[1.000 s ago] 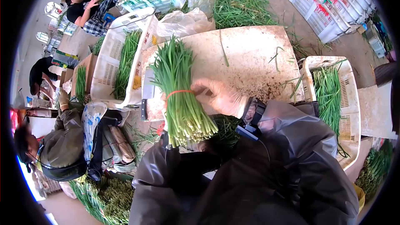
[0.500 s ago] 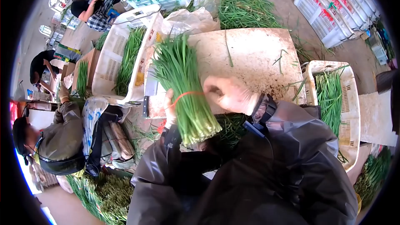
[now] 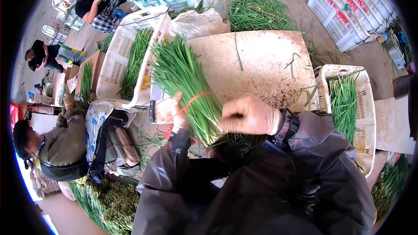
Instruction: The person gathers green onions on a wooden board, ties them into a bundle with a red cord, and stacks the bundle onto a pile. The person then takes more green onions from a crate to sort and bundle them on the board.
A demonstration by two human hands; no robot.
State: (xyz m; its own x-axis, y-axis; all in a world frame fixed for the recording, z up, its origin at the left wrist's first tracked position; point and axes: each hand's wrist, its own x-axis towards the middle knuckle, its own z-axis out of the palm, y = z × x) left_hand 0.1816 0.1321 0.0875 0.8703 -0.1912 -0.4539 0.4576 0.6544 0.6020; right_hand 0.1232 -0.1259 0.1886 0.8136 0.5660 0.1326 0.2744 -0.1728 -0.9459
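A thick bundle of green stalks [image 3: 187, 78], bound by a red band [image 3: 196, 98], tilts over the left part of the stained board [image 3: 265, 56]. Its leaves point up and left, its pale cut ends down and right. My left hand [image 3: 179, 113] is wrapped round the bundle's left side near the band. By the pale ends, on the right, is my right hand [image 3: 250, 115], its fingers curled and slightly blurred; what they hold, if anything, is hidden. A knife's dark handle [image 3: 152, 111] shows at the board's left edge.
White crates with stalks stand left [image 3: 109, 76] and right [image 3: 363, 117] of the board. Behind it lie a plastic bag [image 3: 200, 24] and loose stalks [image 3: 261, 11]. Stacked crates [image 3: 339, 13] are at the back right. Co-workers are at the left, one close by [image 3: 65, 148].
The bundle has tilted further, its leaf tips moving left. My right hand has moved right and down, now beside the pale ends. A far co-worker at the left has straightened up.
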